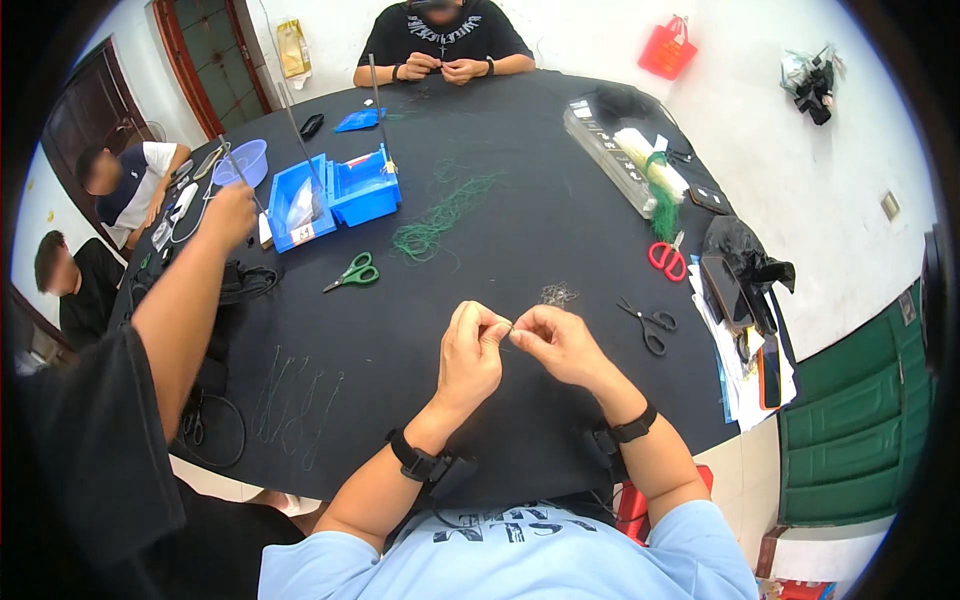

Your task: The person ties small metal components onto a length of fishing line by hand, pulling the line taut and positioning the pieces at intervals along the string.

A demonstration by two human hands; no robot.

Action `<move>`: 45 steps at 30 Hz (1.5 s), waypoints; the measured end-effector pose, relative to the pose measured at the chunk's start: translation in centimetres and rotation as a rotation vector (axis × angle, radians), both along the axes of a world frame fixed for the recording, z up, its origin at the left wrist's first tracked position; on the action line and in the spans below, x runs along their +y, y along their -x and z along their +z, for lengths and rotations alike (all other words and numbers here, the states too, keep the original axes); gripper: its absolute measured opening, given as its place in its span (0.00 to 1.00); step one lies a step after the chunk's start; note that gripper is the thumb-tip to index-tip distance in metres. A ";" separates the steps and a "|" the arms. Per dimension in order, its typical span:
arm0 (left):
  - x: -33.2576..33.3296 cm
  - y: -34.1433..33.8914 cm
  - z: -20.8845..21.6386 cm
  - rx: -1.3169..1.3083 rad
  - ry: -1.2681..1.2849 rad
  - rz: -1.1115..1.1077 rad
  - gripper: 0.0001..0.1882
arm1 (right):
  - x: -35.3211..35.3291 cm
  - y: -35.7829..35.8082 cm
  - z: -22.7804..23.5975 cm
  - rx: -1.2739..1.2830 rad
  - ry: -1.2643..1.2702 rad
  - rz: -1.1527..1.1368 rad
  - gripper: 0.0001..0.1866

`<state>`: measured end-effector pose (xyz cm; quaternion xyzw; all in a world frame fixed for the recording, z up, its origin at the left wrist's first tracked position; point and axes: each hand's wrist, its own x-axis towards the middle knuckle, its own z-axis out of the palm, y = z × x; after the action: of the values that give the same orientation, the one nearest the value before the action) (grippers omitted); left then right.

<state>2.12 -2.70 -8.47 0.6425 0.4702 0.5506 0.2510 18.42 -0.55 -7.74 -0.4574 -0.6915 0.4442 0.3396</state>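
Note:
My left hand (470,352) and my right hand (562,345) meet over the near middle of the black-covered table. Thumb and forefinger of each are pinched together, tip to tip with the other hand. A tiny dark sliver shows between the fingertips, too small to name. Just beyond my right hand lies a small tangled heap of fine, greyish, wire-like pieces (557,294). Black-handled scissors (650,326) rest to the right of that hand. Off to the left of my left hand, several thin dark strands (290,400) are laid out side by side.
Green scissors (354,272), loose green thread (440,222) and blue bins (302,205) holding upright rods lie beyond. Another person's arm (190,290) reaches in from the left. Red scissors (668,258), a phone (727,292) and papers (742,385) sit right. Another person's hands (440,68) work opposite.

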 end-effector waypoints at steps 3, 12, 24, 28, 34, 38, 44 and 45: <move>0.1 0.1 -0.4 -0.078 0.045 0.006 0.03 | -0.4 0.7 -0.5 0.155 0.133 0.074 0.08; 0.6 1.0 0.3 -0.549 0.405 -0.158 0.07 | -1.2 0.2 0.9 0.387 0.596 0.156 0.11; 0.0 -0.1 0.1 -0.093 0.157 -0.047 0.08 | -0.9 1.0 -0.3 0.685 0.531 -0.153 0.10; 0.1 -0.2 -0.7 -0.127 0.174 -0.050 0.08 | -0.8 1.1 -0.5 0.656 0.418 -0.199 0.08; -0.1 -0.2 0.0 -0.339 0.410 -0.171 0.10 | -0.7 1.2 -1.0 0.440 0.083 -0.242 0.07; -0.2 0.1 0.5 -0.490 0.563 -0.273 0.11 | -0.8 1.2 -0.7 0.385 0.031 -0.261 0.06; -0.2 -0.2 1.0 -0.508 0.572 -0.255 0.11 | -1.0 0.9 -0.7 0.268 -0.048 -0.300 0.06; -0.1 0.0 0.8 -0.507 0.572 -0.254 0.11 | -1.1 0.9 -0.2 0.327 0.003 -0.273 0.06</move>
<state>2.16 -2.82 -7.67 0.4436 0.4445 0.5032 0.5937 17.50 -1.64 -7.94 -0.4695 -0.5581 0.4633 0.5035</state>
